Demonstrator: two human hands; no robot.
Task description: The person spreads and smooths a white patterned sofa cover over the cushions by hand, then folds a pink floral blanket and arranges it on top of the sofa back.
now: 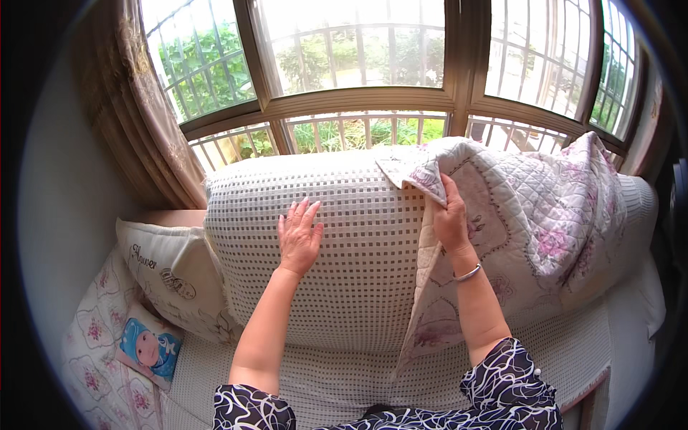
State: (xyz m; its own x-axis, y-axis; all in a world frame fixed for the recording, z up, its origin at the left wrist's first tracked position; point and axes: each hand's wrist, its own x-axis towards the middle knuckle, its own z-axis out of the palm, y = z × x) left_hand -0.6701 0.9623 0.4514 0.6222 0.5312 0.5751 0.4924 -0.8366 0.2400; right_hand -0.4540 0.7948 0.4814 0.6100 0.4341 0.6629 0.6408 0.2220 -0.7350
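A white woven cover with dark checks lies over the sofa's backrest and seat. My left hand rests flat on its backrest part, palm down, fingers a little apart, holding nothing. My right hand grips the edge of a quilted floral cover, which lies folded and bunched over the right part of the backrest. The quilt's near edge hangs down the front of the backrest to the seat, and part of its underside shows. A silver bangle circles my right wrist.
A cream cushion with printed writing leans at the left end, beside a small picture pillow and a floral quilted cover on the armrest. Behind the backrest stand barred windows and a brown curtain.
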